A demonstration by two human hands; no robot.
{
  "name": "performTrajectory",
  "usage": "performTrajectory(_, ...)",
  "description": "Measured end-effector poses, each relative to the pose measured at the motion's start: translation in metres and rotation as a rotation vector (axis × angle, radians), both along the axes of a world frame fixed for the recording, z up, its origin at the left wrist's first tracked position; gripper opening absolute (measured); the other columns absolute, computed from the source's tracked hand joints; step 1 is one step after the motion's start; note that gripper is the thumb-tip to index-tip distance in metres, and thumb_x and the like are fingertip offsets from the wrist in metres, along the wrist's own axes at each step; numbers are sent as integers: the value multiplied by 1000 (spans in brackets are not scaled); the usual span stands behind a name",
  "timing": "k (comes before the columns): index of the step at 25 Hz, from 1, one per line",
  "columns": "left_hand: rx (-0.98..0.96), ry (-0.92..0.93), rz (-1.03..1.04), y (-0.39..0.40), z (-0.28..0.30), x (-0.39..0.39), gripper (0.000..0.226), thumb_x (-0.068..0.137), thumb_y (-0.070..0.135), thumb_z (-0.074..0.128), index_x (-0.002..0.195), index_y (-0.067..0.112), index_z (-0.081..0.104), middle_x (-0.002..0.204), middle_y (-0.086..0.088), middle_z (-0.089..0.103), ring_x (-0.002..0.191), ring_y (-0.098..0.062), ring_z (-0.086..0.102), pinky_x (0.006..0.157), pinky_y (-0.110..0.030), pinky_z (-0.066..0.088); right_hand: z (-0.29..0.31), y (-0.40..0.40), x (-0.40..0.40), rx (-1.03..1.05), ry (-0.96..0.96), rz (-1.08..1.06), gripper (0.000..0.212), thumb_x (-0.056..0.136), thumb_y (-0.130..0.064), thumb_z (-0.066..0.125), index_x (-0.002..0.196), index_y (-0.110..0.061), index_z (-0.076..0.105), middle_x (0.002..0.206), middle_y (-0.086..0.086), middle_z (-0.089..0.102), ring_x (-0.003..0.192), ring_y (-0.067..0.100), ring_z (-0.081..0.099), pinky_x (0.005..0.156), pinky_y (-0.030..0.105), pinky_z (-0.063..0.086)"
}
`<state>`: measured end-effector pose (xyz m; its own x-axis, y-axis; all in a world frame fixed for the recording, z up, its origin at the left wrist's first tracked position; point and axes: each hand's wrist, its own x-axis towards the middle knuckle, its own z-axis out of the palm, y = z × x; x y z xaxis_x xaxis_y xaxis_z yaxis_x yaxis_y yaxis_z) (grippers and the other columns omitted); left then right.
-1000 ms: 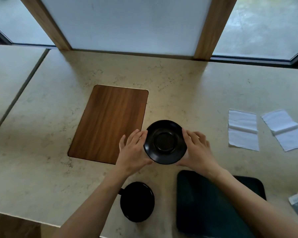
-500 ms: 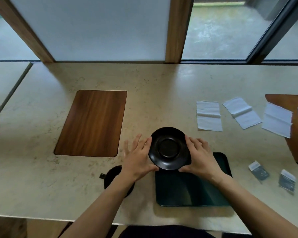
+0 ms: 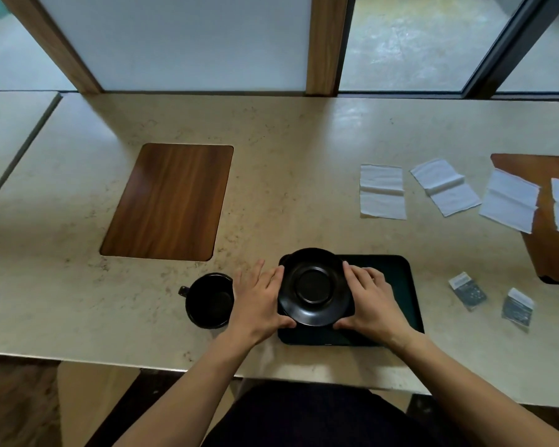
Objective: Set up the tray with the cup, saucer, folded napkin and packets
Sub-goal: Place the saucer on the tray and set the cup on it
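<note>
A black saucer (image 3: 315,287) is held from both sides over the left end of the dark green tray (image 3: 400,285). My left hand (image 3: 259,298) grips its left rim and my right hand (image 3: 373,300) grips its right rim. I cannot tell whether the saucer touches the tray. A black cup (image 3: 208,300) with its handle pointing left stands on the counter just left of my left hand. Several white napkins (image 3: 382,191) lie flat at the right. Grey packets (image 3: 467,290) lie right of the tray.
A wooden inlay panel (image 3: 168,201) sits in the beige stone counter (image 3: 304,162) at the left. Another wooden panel (image 3: 555,240) lies at the far right under some napkins. Windows and wooden posts run along the back. The counter's front edge is near my body.
Both hands carried the saucer back and rightwards, from in front of the wooden panel to over the tray's left end. The view swung right, showing more napkins and packets.
</note>
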<state>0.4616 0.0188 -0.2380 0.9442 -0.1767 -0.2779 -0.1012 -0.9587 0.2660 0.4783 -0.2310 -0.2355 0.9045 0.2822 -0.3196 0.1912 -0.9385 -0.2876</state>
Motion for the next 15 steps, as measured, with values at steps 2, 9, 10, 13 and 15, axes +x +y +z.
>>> performTrajectory(2,17,10,0,-1,-1,-5,116,65,66,71,153,21,10,160,2,18,148,-19,-12,113,-53,-14,-2,0,-4,9,2,14,124,57,-67,70,152,-20,6,150,-2,29,134,23,13,108,42,29)
performTrajectory(9,83,18,-9,-4,-3,-11,115,67,68,68,153,21,7,161,3,15,148,-18,-13,111,-54,-20,-8,0,-9,9,10,31,121,61,-70,66,153,-20,5,153,-3,25,136,23,13,110,41,25)
performTrajectory(10,90,24,-8,-3,-3,-11,115,67,68,68,153,21,8,161,4,15,148,-18,-12,112,-56,-19,-9,1,-9,10,11,33,121,61,-70,66,153,-20,5,153,-3,25,136,23,12,110,41,25)
performTrajectory(13,111,36,-14,-2,-1,-12,115,68,69,67,153,21,7,161,5,15,149,-18,-12,113,-60,-17,-9,2,-9,9,14,34,121,61,-70,67,153,-20,5,152,-3,26,136,23,12,110,41,25)
performTrajectory(15,115,39,-16,-2,0,-12,114,68,69,66,153,21,7,161,5,15,149,-18,-12,112,-60,-17,-9,2,-9,14,14,31,121,61,-69,67,153,-19,6,152,-2,26,136,23,13,110,42,26)
